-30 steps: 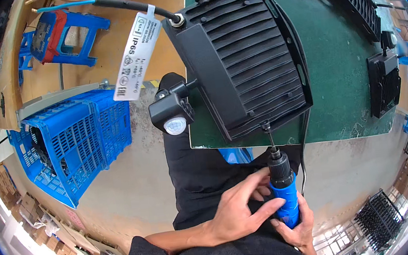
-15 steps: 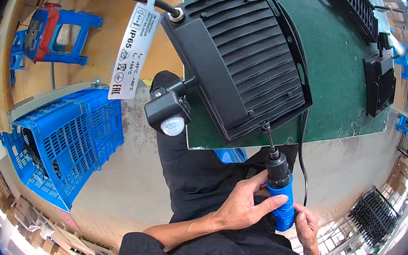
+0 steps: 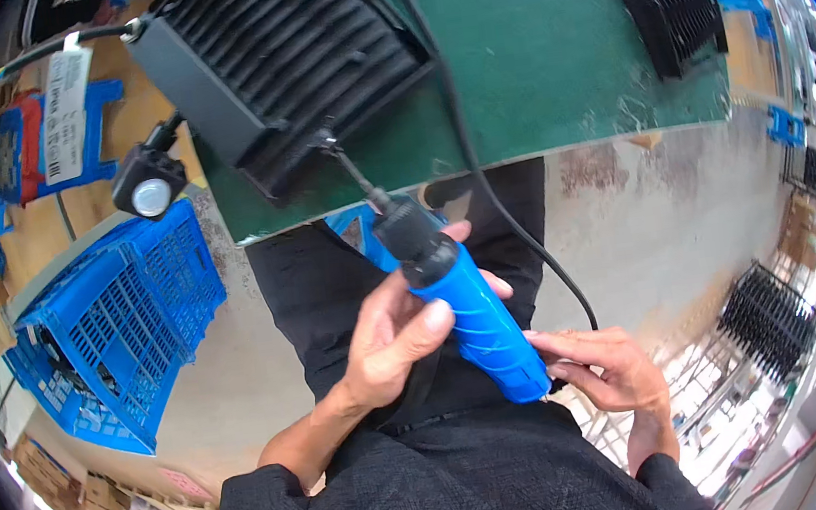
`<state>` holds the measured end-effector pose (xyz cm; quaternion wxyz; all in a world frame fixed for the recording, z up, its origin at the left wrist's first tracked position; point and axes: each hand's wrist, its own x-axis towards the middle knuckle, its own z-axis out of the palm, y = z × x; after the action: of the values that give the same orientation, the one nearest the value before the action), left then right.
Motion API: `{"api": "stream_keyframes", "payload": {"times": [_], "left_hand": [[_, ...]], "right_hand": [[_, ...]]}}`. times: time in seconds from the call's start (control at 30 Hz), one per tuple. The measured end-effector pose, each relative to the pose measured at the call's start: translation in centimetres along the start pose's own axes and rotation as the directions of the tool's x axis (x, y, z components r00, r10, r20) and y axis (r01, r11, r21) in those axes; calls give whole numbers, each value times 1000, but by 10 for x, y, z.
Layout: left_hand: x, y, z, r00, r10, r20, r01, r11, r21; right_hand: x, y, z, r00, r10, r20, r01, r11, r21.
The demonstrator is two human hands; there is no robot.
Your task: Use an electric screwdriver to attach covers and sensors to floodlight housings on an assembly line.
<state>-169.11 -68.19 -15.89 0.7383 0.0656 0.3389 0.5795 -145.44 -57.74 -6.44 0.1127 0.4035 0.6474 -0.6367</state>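
Note:
A black LED floodlight (image 3: 255, 61) lies fins up at the near left of the green table. A small motion sensor (image 3: 150, 184) with a white dome hangs off its left side, and a white label (image 3: 66, 108) is on its cable. My left hand (image 3: 392, 337) is wrapped round a blue and black electric screwdriver (image 3: 490, 316), thumb along its body. The driver slants up and left, its bit (image 3: 350, 169) reaching the floodlight's near edge; whether it sits in a screw is too blurred to tell. My right hand (image 3: 607, 368) has its fingers closed at the driver's rear end.
The green tabletop (image 3: 548, 68) has a black cord (image 3: 470, 137) running over its edge beside the driver. Another finned floodlight (image 3: 667, 9) stands at the far right. Blue crates (image 3: 124, 328) are on the floor at left, near a blue stool (image 3: 23, 148). A dark rack (image 3: 768, 320) stands at right.
The floodlight now shows farther up and left in the view. The screwdriver has gone from nearly upright in the picture to slanting left, and appears larger. Both hands stay at it.

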Motion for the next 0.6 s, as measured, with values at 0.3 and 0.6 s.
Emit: {"api": "stream_keyframes", "payload": {"times": [0.3, 0.6], "left_hand": [[-5, -10, 4, 998, 67, 3, -67, 997, 40], [-11, -12, 6, 990, 125, -62, -118, 988, 102]], "right_hand": [[-19, 17, 2, 969, -216, -117, 186, 956, -226], [-13, 18, 7, 896, -433, -96, 363, 840, -403]]}}
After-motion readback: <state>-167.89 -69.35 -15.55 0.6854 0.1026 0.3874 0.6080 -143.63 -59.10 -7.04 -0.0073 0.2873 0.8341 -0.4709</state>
